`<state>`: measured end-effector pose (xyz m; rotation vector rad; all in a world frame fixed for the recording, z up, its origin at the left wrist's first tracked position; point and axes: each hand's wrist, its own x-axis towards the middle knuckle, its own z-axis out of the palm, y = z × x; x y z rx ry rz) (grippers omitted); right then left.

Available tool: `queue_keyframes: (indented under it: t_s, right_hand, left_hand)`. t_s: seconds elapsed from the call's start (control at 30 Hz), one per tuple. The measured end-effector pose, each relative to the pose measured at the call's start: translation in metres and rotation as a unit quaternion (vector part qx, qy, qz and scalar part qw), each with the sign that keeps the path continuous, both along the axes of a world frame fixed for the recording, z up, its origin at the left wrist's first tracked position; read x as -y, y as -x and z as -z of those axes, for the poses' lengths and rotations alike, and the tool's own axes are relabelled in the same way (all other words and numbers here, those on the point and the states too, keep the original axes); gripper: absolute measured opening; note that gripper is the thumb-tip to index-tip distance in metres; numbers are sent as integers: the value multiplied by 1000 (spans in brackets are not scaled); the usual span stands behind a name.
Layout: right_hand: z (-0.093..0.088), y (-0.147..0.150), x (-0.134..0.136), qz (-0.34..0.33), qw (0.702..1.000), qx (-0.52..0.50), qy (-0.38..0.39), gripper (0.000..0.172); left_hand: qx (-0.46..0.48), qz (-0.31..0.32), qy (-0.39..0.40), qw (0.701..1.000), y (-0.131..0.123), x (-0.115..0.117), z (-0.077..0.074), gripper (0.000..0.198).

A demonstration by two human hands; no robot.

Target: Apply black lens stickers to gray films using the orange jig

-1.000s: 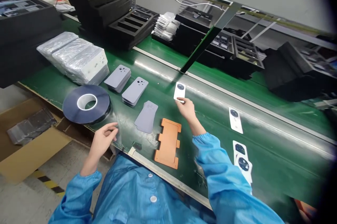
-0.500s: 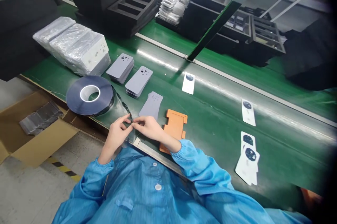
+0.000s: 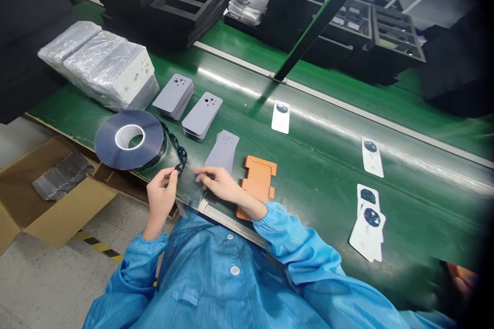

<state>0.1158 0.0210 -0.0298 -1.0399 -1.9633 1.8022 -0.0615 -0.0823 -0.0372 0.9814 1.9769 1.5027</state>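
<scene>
A large tape roll (image 3: 105, 138) with a white core (image 3: 118, 136) lies flat at the table's left. From it runs a clear strip carrying black camera-ring stickers (image 3: 181, 154). My left hand (image 3: 162, 192) pinches this strip near the table's front edge. To the right of the strip, my right hand (image 3: 219, 184) hovers with thumb and forefinger slightly apart; I see nothing held in it. Just beyond that hand are grey phone-back sheets (image 3: 223, 150). Partly under the right forearm sits an orange fixture plate (image 3: 258, 180).
Two stacks of grey phone-back sheets (image 3: 174, 93) and plastic-wrapped bundles (image 3: 106, 64) stand behind the roll. White cards with black rings (image 3: 281, 119) lie to the right. Black trays (image 3: 189, 7) line the back. A cardboard box (image 3: 73, 210) stands at lower left.
My hands have moved apart: the left went a little left with the strip, and the right let go of it. More black rings show along the strip. The view has shifted slightly.
</scene>
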Motion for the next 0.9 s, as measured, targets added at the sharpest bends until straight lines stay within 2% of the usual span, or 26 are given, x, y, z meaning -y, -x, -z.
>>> queue_keyframes:
  t_s: [0.1, 0.17, 0.33, 0.5, 0.63, 0.8, 0.9]
  right_hand:
    - [1, -3, 0, 4, 1000, -4, 4, 35]
    - [-2, -7, 0, 8, 1000, -2, -9, 33]
    - [-23, -25, 1, 73, 996, -18, -49, 32]
    - [-36, -59, 1, 155, 984, -79, 23, 37]
    - [-29, -91, 9, 219, 969, -96, 67, 40]
    - [-15, -133, 18, 297, 950, -77, 52, 36]
    - [-7, -157, 12, 356, 933, -45, 19, 36]
  left_hand:
    - [69, -59, -17, 996, 3, 2, -9, 29]
    - [102, -56, -33, 993, 2, 3, -17, 28]
    - [141, 24, -18, 990, -18, -1, -34, 32]
    - [149, 127, 21, 980, -51, -12, -41, 34]
    - [159, 197, 43, 967, -80, -22, -35, 33]
    - [166, 276, 71, 944, -112, -33, -15, 34]
    - [81, 312, 67, 944, -125, -42, -4, 30]
